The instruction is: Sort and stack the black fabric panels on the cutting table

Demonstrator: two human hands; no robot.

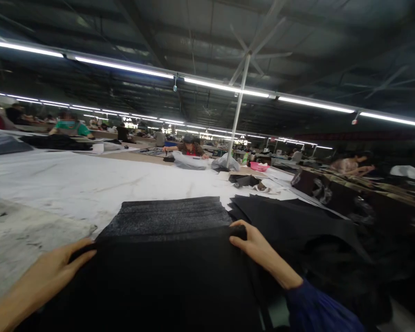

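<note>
My left hand (57, 263) pinches the left edge of the black fabric (166, 281) between thumb and fingers, and my right hand (252, 240) grips its right corner likewise, both closed on the cloth. The fabric lies right before me, a grey speckled surface (169, 219) showing past its far edge, then the white-covered table (90, 175). More black cloth (290, 221) spreads to my right. Farther off, a pink basin (257, 168) holds something white, and a plastic bag (224, 163), contents unclear, bunches beside the pole (240, 108)
</note>
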